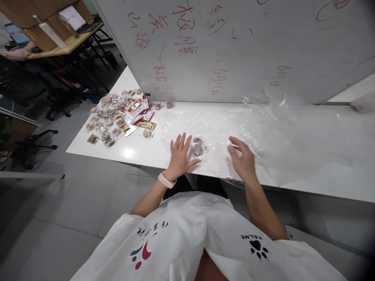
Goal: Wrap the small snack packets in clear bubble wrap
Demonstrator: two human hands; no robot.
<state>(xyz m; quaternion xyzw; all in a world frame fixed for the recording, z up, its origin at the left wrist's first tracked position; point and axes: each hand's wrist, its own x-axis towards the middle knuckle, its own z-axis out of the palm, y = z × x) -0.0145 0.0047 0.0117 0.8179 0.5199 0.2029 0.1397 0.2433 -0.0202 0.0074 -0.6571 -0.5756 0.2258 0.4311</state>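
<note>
My left hand [180, 155] lies palm down with its fingers spread, over the near left part of a large clear plastic sheet [211, 125] on the white table. Just right of its fingers sits a round brownish piece in a clear wrapper [197, 147], resting on the plastic. My right hand [243, 159] hovers at or just over the plastic on the other side of that piece. Its fingers are loosely curved, with thumb and forefinger apart, and nothing shows between them. Whether its fingertips touch the plastic I cannot tell.
A heap of small wrapped pieces [108, 113] with gold and red packets [136, 113] covers the table's left end. Two wrapped pieces lie by the whiteboard [228, 50] that stands along the back edge. Far left are a desk with a laptop [76, 19], boxes and chairs.
</note>
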